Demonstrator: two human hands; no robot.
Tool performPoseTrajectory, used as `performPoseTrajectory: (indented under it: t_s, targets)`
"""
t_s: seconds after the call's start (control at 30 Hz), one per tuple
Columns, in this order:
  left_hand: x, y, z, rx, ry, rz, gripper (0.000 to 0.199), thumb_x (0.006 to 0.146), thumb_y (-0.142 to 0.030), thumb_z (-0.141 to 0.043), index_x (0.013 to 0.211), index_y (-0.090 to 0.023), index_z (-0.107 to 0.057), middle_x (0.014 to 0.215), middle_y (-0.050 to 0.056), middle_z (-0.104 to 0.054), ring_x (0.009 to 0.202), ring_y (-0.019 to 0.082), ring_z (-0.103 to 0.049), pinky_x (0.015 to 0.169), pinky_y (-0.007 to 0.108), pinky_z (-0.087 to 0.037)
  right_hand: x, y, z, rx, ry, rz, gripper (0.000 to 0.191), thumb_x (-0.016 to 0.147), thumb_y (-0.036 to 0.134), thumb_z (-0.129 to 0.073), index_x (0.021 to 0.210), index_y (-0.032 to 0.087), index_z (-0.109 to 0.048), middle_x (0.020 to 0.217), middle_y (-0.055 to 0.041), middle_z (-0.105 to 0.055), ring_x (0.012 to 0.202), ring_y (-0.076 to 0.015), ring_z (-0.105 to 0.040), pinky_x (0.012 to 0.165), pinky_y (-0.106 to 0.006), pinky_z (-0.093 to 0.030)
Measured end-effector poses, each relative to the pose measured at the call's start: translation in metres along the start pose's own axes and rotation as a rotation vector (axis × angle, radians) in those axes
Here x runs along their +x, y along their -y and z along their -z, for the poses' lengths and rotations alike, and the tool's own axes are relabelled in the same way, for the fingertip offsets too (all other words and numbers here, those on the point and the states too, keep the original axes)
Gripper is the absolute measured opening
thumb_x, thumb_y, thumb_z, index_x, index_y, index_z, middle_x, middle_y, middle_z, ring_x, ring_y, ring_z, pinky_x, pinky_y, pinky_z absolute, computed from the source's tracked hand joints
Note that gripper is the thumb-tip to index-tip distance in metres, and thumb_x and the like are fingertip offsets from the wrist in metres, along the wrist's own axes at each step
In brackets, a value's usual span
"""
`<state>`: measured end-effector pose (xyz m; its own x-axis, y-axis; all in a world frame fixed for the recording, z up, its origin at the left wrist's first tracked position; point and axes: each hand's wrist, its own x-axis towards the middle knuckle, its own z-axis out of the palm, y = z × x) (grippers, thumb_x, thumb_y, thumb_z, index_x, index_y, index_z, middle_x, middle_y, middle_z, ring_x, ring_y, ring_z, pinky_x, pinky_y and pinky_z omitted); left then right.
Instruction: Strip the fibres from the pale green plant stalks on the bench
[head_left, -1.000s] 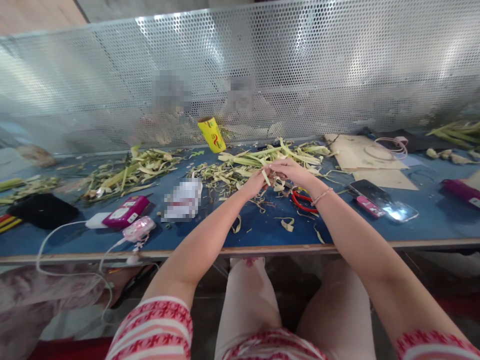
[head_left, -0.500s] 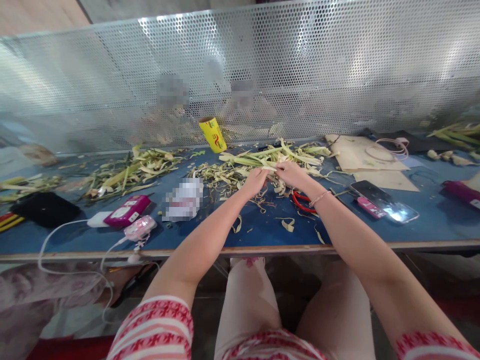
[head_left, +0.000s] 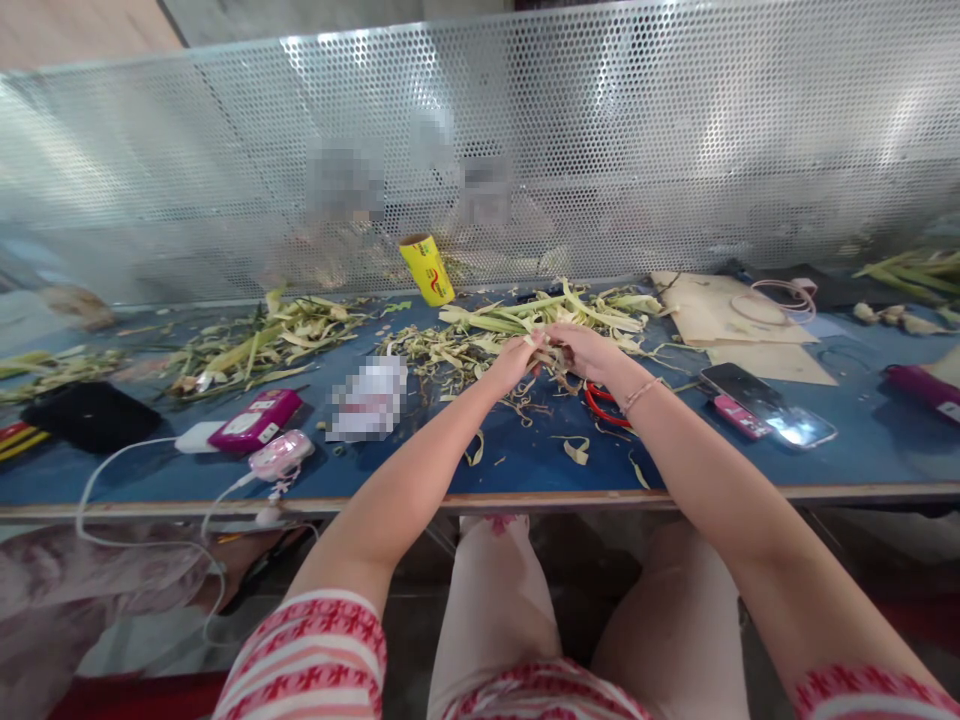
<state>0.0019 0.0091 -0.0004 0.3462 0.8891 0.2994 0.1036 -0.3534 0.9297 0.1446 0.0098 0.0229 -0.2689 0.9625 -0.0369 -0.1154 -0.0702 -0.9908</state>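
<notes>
Both hands meet over a heap of pale green plant stalks [head_left: 495, 318] in the middle of the blue table. My left hand [head_left: 516, 362] is closed, its fingertips pinching a pale plant stalk. Against it, my right hand [head_left: 589, 352] curls over the same spot with its fingers closed; the part of the stalk between the hands is mostly hidden. Thin curled peelings [head_left: 442, 350] lie beneath and to the left. Below my right wrist, red-handled scissors [head_left: 604, 408] rest on the table, their blades covered by scraps.
A yellow cardboard tube [head_left: 427, 272] stands tilted near the perforated metal screen [head_left: 600, 130]. Another stalk pile [head_left: 262, 340] lies left, near a purple device [head_left: 256, 420] with a white cable. To the right are cardboard sheets [head_left: 720, 308] and a phone [head_left: 765, 400].
My right hand has shifted slightly left and its fingers now overlap the left fingertips. The pale strip that stretched between the hands is less visible. Surrounding things have stayed put.
</notes>
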Motion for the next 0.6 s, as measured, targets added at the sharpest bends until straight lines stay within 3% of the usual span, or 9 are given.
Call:
performPoseTrajectory:
  t_s: [0.13,0.37,0.6]
  targets:
    - [0.003,0.004,-0.002,-0.126,-0.022,0.103,0.036,0.088,-0.033,-0.047,0.057,-0.015,-0.053,0.051,0.003,-0.056,0.041,0.01,-0.043,0.047,0.025,-0.036,-0.001,0.002,-0.001,0.054,-0.058,0.129,0.006,0.075,0.021,-0.065,0.079,0.017,-0.063,0.07,0.0003,-0.064,0.062,-0.0103,-0.055,0.056,-0.024,-0.043]
    - [0.0,0.0,-0.004,-0.149,-0.035,0.184,0.034,0.086,-0.032,-0.05,0.057,-0.016,-0.051,0.045,0.0,-0.05,0.039,0.009,-0.041,0.045,0.024,-0.034,0.0,0.004,0.001,0.062,-0.024,0.236,0.012,0.073,0.023,-0.069,0.072,0.015,-0.06,0.065,0.0033,-0.057,0.054,-0.005,-0.043,0.05,-0.022,-0.031]
    - [-0.001,-0.001,-0.004,-0.128,-0.045,0.205,0.026,0.085,-0.03,-0.051,0.063,-0.015,-0.052,0.055,0.001,-0.059,0.038,0.007,-0.042,0.044,0.024,-0.034,-0.009,0.013,0.001,0.06,0.053,0.226,0.02,0.076,0.028,-0.071,0.074,0.016,-0.055,0.08,-0.0001,-0.064,0.048,-0.002,-0.034,0.042,-0.021,-0.024]
